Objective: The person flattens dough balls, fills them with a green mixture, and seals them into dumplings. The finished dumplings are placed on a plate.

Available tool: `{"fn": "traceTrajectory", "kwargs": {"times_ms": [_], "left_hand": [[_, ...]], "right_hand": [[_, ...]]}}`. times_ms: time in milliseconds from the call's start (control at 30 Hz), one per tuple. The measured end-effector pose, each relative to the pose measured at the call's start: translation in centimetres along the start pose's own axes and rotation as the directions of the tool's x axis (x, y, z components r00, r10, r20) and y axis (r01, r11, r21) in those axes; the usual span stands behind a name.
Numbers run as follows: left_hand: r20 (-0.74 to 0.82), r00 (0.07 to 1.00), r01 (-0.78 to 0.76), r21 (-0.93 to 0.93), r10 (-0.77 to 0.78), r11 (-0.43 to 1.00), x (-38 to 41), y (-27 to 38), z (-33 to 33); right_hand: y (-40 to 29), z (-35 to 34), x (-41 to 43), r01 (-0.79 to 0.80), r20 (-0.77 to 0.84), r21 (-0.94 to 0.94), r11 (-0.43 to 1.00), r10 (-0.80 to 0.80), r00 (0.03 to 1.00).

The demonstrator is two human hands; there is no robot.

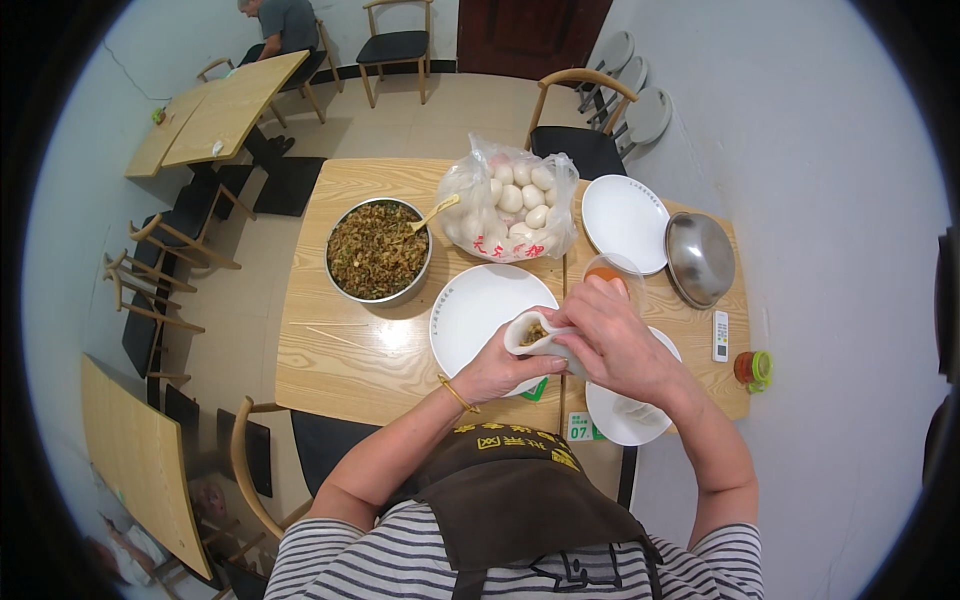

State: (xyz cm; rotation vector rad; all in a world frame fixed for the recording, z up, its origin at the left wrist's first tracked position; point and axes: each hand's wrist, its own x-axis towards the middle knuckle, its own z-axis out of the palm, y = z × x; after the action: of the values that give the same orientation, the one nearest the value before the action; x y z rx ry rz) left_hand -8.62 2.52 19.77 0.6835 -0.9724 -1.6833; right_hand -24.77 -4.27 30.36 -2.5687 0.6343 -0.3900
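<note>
My left hand, with a gold bangle at the wrist, cups a white dough wrapper from below. The wrapper is curled into an open pocket, and chopped filling shows inside. My right hand pinches the wrapper's right edge between thumb and fingers. Beneath my hands lies a white plate. Just beyond my right knuckles is a clear plastic bowl with orange-red contents, partly hidden. Under my right forearm, another white plate carries a pale folded dough piece.
A metal basin of chopped filling stands left, a wooden spoon at its rim. Beyond are bagged dough balls, white plates and an upturned steel bowl. A remote and jar lie right. Someone sits far left.
</note>
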Motion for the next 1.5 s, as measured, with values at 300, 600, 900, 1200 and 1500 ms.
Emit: {"fn": "traceTrajectory", "kwargs": {"times_ms": [300,600,900,1200,1500], "left_hand": [[-0.019,0.998,-0.054,0.097,0.056,0.994,0.2,0.1,0.4],[0.004,0.999,-0.038,0.224,0.038,0.974,-0.1,-0.3,0.1],[-0.001,0.997,-0.070,0.159,0.071,0.985,-0.4,-0.1,0.5],[-0.010,0.986,-0.158,0.265,0.167,0.951,-0.4,0.1,0.9],[-0.016,0.991,-0.123,0.226,0.130,0.966,-0.2,-0.1,1.3]], "right_hand": [[0.8,0.2,-0.4,0.025,-0.041,0.042,0.999,-0.023,0.999],[-0.8,-0.3,0.5,0.052,-0.008,-0.048,0.997,-0.053,0.999],[-1.0,0.0,0.0,0.173,-0.016,-0.166,0.971,-0.179,0.984],[-0.8,-0.2,-0.2,0.079,-0.001,-0.074,0.994,-0.079,0.997],[-0.8,0.0,-0.3,0.050,0.056,-0.069,0.996,-0.046,0.997]]}}
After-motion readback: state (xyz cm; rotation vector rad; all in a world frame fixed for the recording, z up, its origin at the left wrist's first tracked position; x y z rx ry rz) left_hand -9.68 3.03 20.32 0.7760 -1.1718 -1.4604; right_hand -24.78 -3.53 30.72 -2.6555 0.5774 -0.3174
